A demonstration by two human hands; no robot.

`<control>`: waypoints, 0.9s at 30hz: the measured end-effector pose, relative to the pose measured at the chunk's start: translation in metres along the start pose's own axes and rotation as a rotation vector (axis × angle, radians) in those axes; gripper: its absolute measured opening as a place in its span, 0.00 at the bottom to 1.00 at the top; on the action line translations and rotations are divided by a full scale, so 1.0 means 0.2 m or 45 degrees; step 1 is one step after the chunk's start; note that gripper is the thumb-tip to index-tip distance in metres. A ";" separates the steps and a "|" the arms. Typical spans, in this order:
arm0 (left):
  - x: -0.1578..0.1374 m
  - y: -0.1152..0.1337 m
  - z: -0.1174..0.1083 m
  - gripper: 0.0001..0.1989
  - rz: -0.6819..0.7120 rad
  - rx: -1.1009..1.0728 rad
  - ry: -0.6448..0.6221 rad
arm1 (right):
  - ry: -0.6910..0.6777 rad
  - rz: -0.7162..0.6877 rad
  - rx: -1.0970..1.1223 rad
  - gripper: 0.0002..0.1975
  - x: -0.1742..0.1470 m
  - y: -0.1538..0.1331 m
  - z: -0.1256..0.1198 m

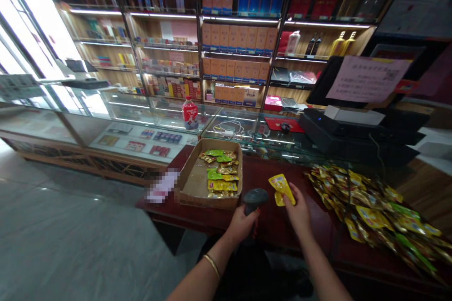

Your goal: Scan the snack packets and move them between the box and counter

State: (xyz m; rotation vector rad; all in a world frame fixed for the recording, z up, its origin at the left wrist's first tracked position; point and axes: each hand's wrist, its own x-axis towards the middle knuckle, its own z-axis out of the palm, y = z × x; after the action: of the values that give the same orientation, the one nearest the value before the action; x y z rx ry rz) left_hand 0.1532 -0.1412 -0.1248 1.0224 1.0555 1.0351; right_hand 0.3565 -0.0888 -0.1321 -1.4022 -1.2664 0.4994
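My left hand (243,225) is closed around the handle of a dark barcode scanner (255,196), its head tilted toward the right. In my right hand (298,209) is a yellow snack packet (281,188), pinched at its lower right edge and held above the dark red table (266,225). An open cardboard box (189,188) stands just beyond the scanner, with several yellow, green and gold packets (222,186) lying along its right side. To the right of my right hand a large heap of similar packets (374,202) spreads over the table.
Behind the table runs a glass display counter (169,117) bearing a red bottle (190,113), a white cable (229,128) and a mouse (285,127) on a red pad. A monitor (325,80) with a paper sheet stands at the right. Stocked shelves (240,51) line the back wall.
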 end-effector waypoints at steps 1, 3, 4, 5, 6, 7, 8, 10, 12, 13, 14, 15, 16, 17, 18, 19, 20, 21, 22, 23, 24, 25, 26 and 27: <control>0.01 0.00 0.00 0.21 -0.009 0.000 0.000 | -0.057 -0.009 0.036 0.31 0.03 -0.06 0.04; 0.01 -0.02 0.00 0.21 -0.026 0.001 0.001 | -0.191 -0.041 0.086 0.28 0.12 -0.18 0.15; 0.02 -0.03 0.00 0.21 -0.037 -0.007 0.005 | -0.264 -0.056 0.100 0.26 0.18 -0.24 0.23; 0.02 -0.03 0.00 0.21 -0.048 -0.021 0.011 | -0.333 -0.066 0.107 0.24 0.24 -0.30 0.31; 0.02 -0.04 0.00 0.20 -0.055 -0.034 0.016 | -0.402 -0.072 0.106 0.21 0.30 -0.35 0.41; 0.02 -0.05 0.00 0.20 -0.054 -0.041 0.022 | -0.460 -0.072 0.096 0.18 0.36 -0.40 0.51; 0.02 -0.06 0.00 0.20 -0.052 -0.045 0.027 | -0.512 -0.066 0.083 0.17 0.42 -0.44 0.62; 0.03 -0.08 0.00 0.19 -0.035 -0.048 0.033 | -0.605 -0.036 0.054 0.16 0.52 -0.52 0.84; 0.04 -0.10 0.00 0.19 -0.023 -0.053 0.023 | -0.667 -0.018 0.034 0.17 0.59 -0.60 1.04; 0.04 -0.10 -0.01 0.19 -0.024 -0.056 0.016 | -0.673 -0.019 0.021 0.18 0.61 -0.63 1.12; 0.04 -0.10 -0.01 0.20 -0.026 -0.056 0.007 | -0.665 -0.025 0.001 0.18 0.63 -0.66 1.19; 0.04 -0.10 -0.01 0.21 -0.028 -0.052 0.000 | -0.643 -0.032 -0.027 0.18 0.64 -0.68 1.23; 0.04 -0.10 -0.01 0.21 -0.029 -0.045 0.001 | -0.609 -0.041 -0.062 0.18 0.65 -0.68 1.24; 0.04 -0.10 -0.02 0.21 -0.028 -0.033 0.010 | -0.565 -0.050 -0.105 0.18 0.67 -0.67 1.22; 0.04 -0.10 -0.02 0.22 -0.022 -0.017 0.025 | -0.512 -0.060 -0.156 0.18 0.68 -0.64 1.17; 0.04 -0.09 -0.02 0.22 -0.014 0.003 0.040 | -0.450 -0.068 -0.217 0.17 0.70 -0.60 1.09; 0.04 -0.08 -0.02 0.22 -0.008 0.022 0.050 | -0.378 -0.076 -0.287 0.17 0.70 -0.54 0.97; 0.04 -0.08 -0.02 0.22 -0.007 0.035 0.052 | -0.300 -0.079 -0.369 0.17 0.70 -0.48 0.84; 0.04 -0.07 -0.02 0.23 -0.011 0.040 0.048 | -0.213 -0.077 -0.461 0.17 0.69 -0.42 0.68; 0.04 -0.06 -0.02 0.23 -0.020 0.039 0.041 | -0.120 -0.067 -0.560 0.17 0.67 -0.35 0.51; 0.03 -0.05 -0.02 0.24 -0.029 0.035 0.033 | -0.017 -0.049 -0.666 0.17 0.64 -0.29 0.34; 0.03 -0.04 -0.02 0.24 -0.034 0.032 0.026 | 0.087 -0.024 -0.774 0.18 0.60 -0.22 0.18; 0.03 -0.03 -0.02 0.24 -0.032 0.035 0.026 | 0.176 0.002 -0.878 0.20 0.56 -0.16 0.03; 0.03 -0.02 -0.01 0.24 -0.024 0.044 0.030 | 0.230 0.012 -0.971 0.21 0.51 -0.10 -0.09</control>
State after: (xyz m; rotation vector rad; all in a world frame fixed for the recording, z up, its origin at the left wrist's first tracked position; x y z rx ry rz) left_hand 0.1519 -0.1369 -0.1308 1.0285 1.1033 1.0190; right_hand 0.3983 -0.0118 -0.0743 -2.0245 -1.3598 -0.1390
